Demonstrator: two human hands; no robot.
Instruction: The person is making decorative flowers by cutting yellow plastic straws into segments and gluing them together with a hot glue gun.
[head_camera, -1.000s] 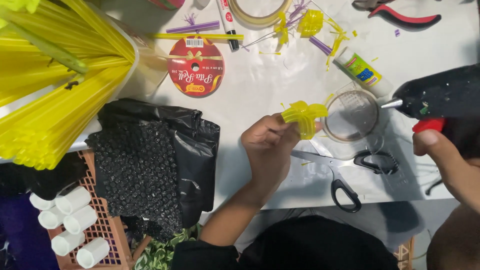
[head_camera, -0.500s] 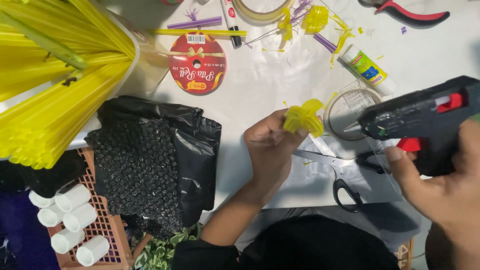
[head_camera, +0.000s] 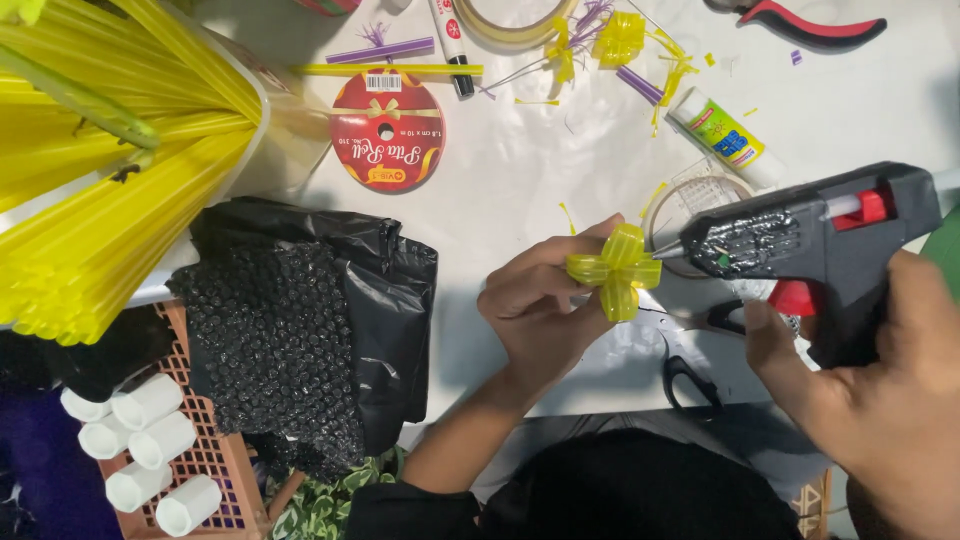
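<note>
My left hand (head_camera: 540, 310) pinches the light, easily crushed yellow ribbon bow (head_camera: 614, 270) from behind, while my right hand (head_camera: 880, 400) closes its grip around the black glue gun (head_camera: 815, 235).

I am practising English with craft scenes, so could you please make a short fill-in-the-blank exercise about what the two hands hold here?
1. The left hand pinches a small ribbon bow whose colour is ____.
2. The right hand grips a black glue ____ with a red trigger.
3. Its nozzle points at the ____.
4. The scissors lie on the ____ table.

Missing words: yellow; gun; bow; white
</note>
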